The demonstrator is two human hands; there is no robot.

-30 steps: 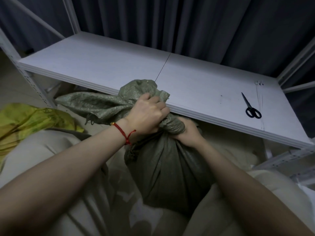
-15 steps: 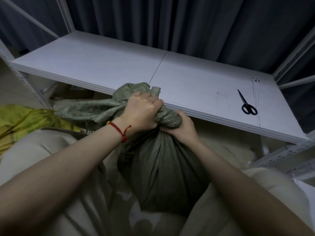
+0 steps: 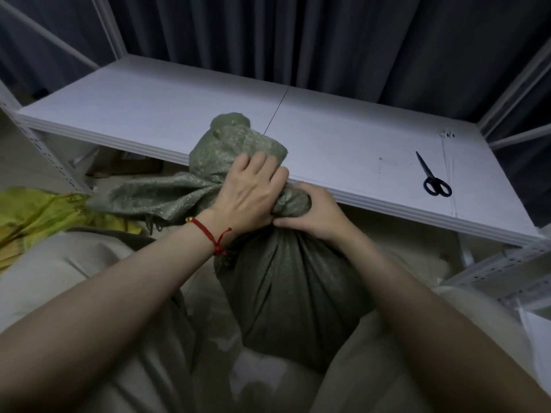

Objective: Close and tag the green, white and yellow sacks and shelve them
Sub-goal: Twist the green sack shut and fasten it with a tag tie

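Head view looks down on the green sack (image 3: pixel 286 293), which stands upright on the floor in front of the white shelf (image 3: pixel 149 105), wedged between two masses of pale cloth (image 3: pixel 74 278); whether these are sacks or clothing is unclear. Its full, rounded body sits below both hands, and its gathered neck rises to the front edge of the shelf. The sack's long axis runs bottom to top, mouth end up and away from the person.

The left hand (image 3: pixel 250 195) comes over the top, with its fingers curled tightly round the twisted neck. The right hand (image 3: pixel 316 216) sits just beside it and slightly lower, its fingers and thumb wrapped round the bunched knot of fabric at the neck's right side. The two hands touch. Above the grip, loose mouth fabric bulges up over the shelf edge, and another flap trails out flat to the left.

A red string bracelet (image 3: pixel 208 234) circles the left wrist. The yellow sack (image 3: pixel 38 216) lies crumpled at the left, well apart. Black scissors (image 3: pixel 432 177) lie on the shelf to the right, blades pointing away. A dark curtain (image 3: pixel 298 34) hangs behind. The shelf edge stands directly behind the sack's neck.
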